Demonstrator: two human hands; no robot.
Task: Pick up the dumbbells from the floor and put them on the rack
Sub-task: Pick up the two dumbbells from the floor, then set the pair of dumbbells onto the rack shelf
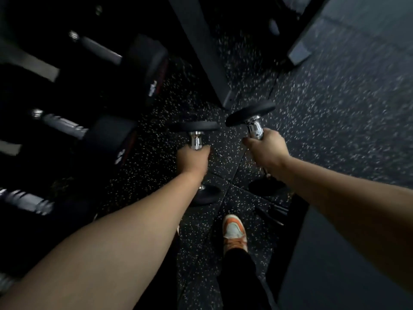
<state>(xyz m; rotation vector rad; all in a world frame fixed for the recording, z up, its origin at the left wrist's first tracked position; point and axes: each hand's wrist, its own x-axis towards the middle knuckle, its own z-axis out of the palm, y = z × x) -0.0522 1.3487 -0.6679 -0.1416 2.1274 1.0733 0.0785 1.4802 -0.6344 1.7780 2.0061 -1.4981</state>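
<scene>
My left hand (192,161) is closed around the chrome handle of a small black-headed dumbbell (196,127), held above the speckled floor. My right hand (264,148) grips the handle of a second, matching dumbbell (250,114), tilted with its far head up. Each dumbbell's near head shows below the wrist. The rack (26,66) runs down the left side, dark and blurred, with larger dumbbells (134,63) resting on it. Both hands are to the right of the rack.
A black rack upright or bench leg (205,52) crosses the floor ahead of the hands. Another dark frame foot (298,53) lies at upper right. My orange and white shoe (234,231) stands on the speckled rubber floor (335,108). A dark mat (335,265) lies at lower right.
</scene>
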